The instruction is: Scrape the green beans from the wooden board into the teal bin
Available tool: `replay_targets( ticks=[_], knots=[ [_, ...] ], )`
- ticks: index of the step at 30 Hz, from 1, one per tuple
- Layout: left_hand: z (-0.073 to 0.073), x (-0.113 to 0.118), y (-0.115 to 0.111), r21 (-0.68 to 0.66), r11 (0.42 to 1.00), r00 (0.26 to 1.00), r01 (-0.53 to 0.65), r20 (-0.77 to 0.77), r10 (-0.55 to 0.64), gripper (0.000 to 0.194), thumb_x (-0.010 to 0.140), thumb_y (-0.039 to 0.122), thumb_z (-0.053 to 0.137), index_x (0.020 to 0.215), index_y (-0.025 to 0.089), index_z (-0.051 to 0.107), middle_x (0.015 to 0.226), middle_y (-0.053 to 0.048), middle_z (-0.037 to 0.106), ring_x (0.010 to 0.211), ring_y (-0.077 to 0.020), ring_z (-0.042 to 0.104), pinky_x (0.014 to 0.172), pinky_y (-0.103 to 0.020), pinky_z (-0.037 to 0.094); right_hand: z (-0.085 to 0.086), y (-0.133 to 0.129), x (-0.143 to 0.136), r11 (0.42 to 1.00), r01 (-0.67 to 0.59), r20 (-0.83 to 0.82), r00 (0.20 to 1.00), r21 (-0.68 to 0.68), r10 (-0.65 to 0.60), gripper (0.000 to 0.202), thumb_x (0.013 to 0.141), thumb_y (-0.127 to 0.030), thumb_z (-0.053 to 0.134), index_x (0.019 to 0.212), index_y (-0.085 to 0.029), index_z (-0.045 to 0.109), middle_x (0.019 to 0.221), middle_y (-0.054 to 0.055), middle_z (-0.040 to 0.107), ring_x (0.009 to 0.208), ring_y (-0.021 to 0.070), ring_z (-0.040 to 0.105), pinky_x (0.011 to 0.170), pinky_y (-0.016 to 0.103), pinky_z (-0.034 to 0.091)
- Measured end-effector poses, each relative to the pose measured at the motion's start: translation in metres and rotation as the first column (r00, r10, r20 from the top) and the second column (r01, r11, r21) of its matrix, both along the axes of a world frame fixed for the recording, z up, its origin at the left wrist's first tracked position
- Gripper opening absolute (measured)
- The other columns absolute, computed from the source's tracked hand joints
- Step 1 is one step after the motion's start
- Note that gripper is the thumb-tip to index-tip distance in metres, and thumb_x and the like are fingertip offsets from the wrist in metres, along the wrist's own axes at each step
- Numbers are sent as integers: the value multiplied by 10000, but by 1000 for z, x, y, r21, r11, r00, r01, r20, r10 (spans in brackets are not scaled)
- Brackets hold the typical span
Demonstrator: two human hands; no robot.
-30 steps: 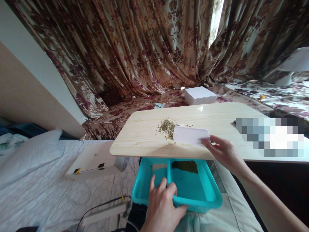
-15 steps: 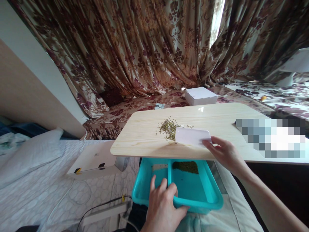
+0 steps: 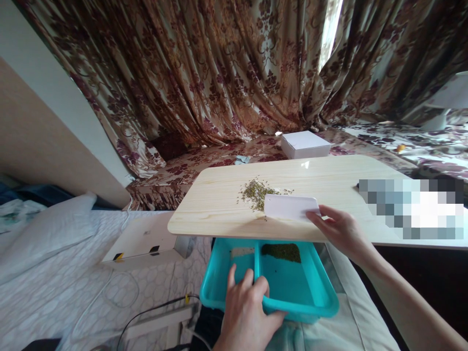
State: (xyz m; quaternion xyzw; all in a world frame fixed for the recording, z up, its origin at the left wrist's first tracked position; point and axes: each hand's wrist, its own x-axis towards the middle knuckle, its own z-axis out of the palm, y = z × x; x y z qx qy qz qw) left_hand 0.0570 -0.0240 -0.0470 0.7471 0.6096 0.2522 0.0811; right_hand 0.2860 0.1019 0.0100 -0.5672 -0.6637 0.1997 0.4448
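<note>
The card (image 3: 290, 206) sits in the right hand (image 3: 341, 226), pinched by one end between thumb and fingers. Its far end, left of that grip, meets the green grains (image 3: 254, 191), strewn loosely on the table (image 3: 204, 209), some pale ones among them. With the hold so far back, a hard push might twist the card and scatter grains.

Below and nearer than the grip is the tub (image 3: 325, 300), its near rim clasped by the left hand (image 3: 246, 304), fingers inside. Its far edge seems tucked under the tabletop; should it tilt or slip, grains could drop outside, or its two compartments' contents could mix.
</note>
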Motion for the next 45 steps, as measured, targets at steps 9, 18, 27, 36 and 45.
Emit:
replay_targets(
  ticks=[9,18,27,36,45],
  knots=[
    [-3,1,1,0,1000,1000,1,12,-1,264,613,238,742,645,245,480,691,70,488,719,-189,603,1104,-594,299,2,2,7,998,61,-27,998,-4,-61,293,754,-444,588,773,-198,746,685,39,749,565,200,679,478,250,463],
    [1,1,0,16,1000,1000,1,-11,0,272,632,250,745,643,246,473,689,68,501,691,-183,604,1096,-581,320,6,0,3,1000,20,-18,1000,16,-20,300,771,-461,583,772,-205,739,692,32,742,520,176,646,471,247,465],
    [-7,-1,2,26,1000,1000,9,1,-9,261,618,248,732,641,248,472,685,69,494,691,-184,603,1098,-602,313,2,10,-5,1000,1,-20,1000,-22,-1,338,770,-472,566,809,-184,738,631,22,712,511,170,636,476,240,452],
    [1,1,0,18,1000,1000,-1,2,1,263,632,249,735,645,250,472,691,64,508,693,-191,604,1089,-594,329,3,1,8,999,-36,-2,999,7,36,338,786,-473,579,828,-184,751,701,35,739,524,173,640,483,252,474],
    [-3,0,1,-3,1000,1000,10,10,-10,270,628,251,729,643,245,459,687,69,486,707,-188,601,1103,-598,292,3,0,5,999,19,-41,999,-49,-21,316,748,-463,584,749,-184,732,699,44,731,575,195,660,499,255,478]
  ],
)
